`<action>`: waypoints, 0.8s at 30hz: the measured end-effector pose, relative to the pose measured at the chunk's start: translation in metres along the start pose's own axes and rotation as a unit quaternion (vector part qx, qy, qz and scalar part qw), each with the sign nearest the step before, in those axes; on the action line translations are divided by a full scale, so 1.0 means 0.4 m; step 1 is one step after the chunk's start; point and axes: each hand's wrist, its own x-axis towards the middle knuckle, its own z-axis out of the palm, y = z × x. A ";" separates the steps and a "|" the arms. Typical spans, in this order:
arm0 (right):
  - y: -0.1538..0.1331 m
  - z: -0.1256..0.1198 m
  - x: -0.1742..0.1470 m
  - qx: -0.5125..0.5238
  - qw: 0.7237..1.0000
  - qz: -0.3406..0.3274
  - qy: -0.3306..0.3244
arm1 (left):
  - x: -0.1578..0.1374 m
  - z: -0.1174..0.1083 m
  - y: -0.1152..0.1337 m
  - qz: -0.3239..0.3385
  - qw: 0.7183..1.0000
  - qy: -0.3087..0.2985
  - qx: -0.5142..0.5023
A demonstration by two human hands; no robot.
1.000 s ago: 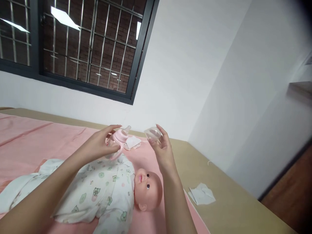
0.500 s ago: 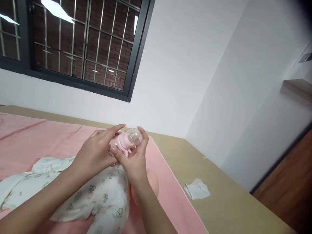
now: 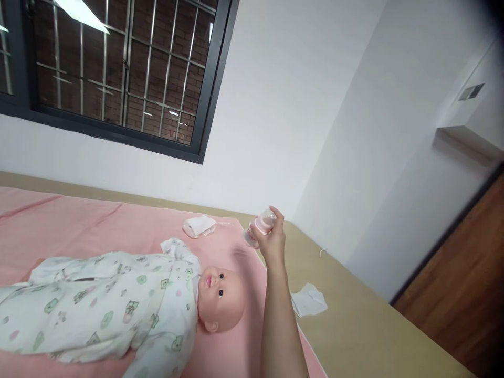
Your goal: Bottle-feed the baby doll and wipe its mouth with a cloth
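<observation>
My right hand is closed round a small baby bottle with a clear cap and a pink collar. The bottle is tilted, over the far right corner of the pink mat; I cannot tell whether its base touches anything. Left of my forearm a baby doll lies on its back on the mat, its head toward my right arm. The doll wears a white sleepsuit with green and pink animal prints. My left hand is out of sight.
A packet of white tissues lies on the mat beyond the doll. A folded white cloth or tissue rests on the wooden tabletop at the right. White walls and a barred window stand behind.
My left hand has let go of the bottle and left the view. My right hand has carried the bottle to the right, uncovering the doll's head and the tissue packet.
</observation>
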 end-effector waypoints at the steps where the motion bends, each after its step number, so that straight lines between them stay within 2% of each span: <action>1: 0.046 0.006 0.003 -0.028 1.000 0.012 -0.002 | 0.022 0.040 -0.035 -0.034 0.997 -0.036 -0.053; 2: 0.089 0.015 0.003 -0.047 0.999 0.027 -0.006 | 0.040 0.074 -0.069 -0.061 0.993 -0.049 -0.091; 4: 0.160 0.037 -0.007 -0.071 0.996 0.050 -0.021 | 0.060 0.125 -0.121 -0.061 0.984 -0.089 -0.144; 6: 0.211 0.060 -0.023 -0.084 0.994 0.060 -0.038 | 0.060 0.161 -0.146 -0.052 0.973 -0.127 -0.185; 8: 0.244 0.080 -0.040 -0.092 0.992 0.069 -0.055 | 0.046 0.190 -0.144 -0.073 0.965 -0.137 -0.212; 11: 0.270 0.097 -0.057 -0.104 0.988 0.086 -0.073 | 0.025 0.221 -0.116 -0.137 0.961 -0.107 -0.213; 14: 0.276 0.101 -0.060 -0.116 0.986 0.095 -0.075 | 0.031 0.218 -0.104 -0.152 0.965 -0.087 -0.193; 20: 0.262 0.103 -0.051 -0.133 0.982 0.106 -0.079 | 0.085 0.154 -0.139 -0.029 0.978 -0.134 -0.155; 24: 0.259 0.106 -0.051 -0.139 0.981 0.113 -0.079 | 0.078 0.151 -0.145 -0.047 0.971 -0.144 -0.187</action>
